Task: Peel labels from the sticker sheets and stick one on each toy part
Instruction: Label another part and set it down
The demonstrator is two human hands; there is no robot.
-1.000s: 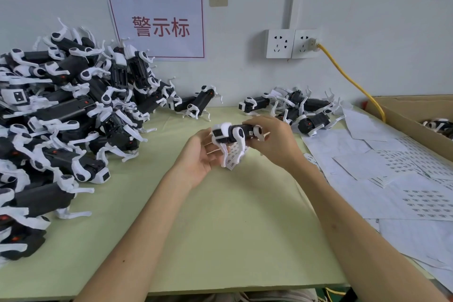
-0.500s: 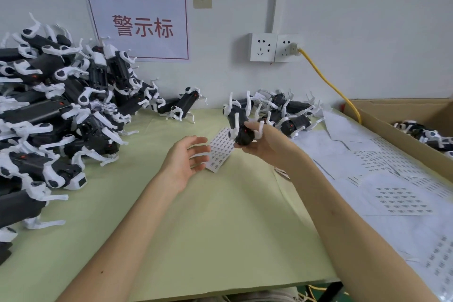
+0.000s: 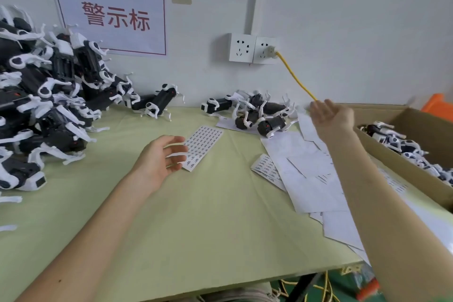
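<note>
both hands empty, fingers relaxed: left hand point(image 3: 160, 158) just beside sticker sheet point(image 3: 204, 146), right hand point(image 3: 333, 115) raised near cardboard box point(image 3: 416, 176). advise peeling corner-first, without creasing.

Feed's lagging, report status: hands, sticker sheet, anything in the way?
Left hand open at sticker sheet edge. Right hand open, raised near cardboard box. Toy parts on table, none held. Sheet unobstructed.

Bright even light, soft blur, wide-angle distortion
</note>
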